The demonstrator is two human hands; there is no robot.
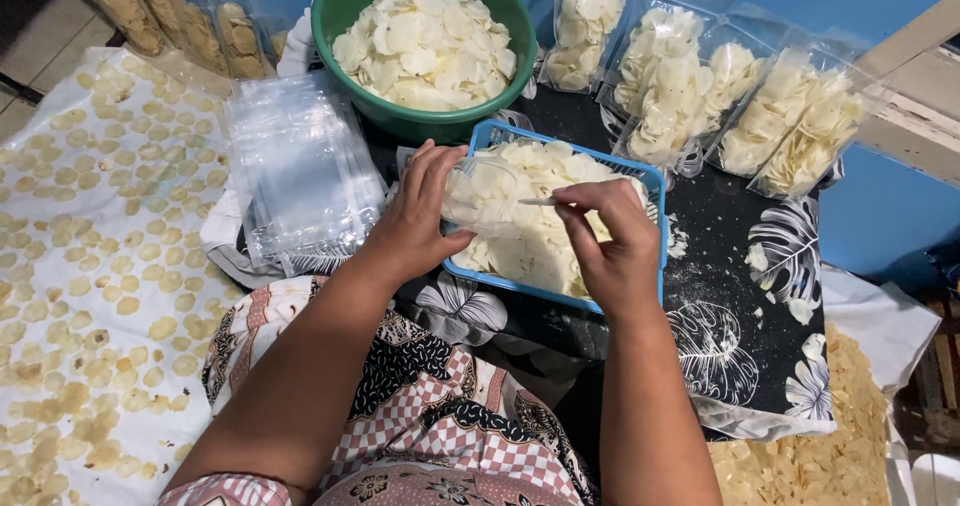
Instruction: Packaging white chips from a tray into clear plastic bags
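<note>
Hands meet over the blue basket (655,181) of pale chips. Left hand (415,216) grips a clear plastic pouch (478,198), holding it just above the chips. Right hand (610,236) pinches the pouch's edge, maybe with a chip; I cannot tell. Green bowl (335,11) sits behind.

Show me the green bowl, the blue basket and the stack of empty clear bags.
green bowl (330,36), head view, bare left rim.
blue basket (655,181), head view, right rim.
stack of empty clear bags (300,166), head view, middle of top bag.
</note>
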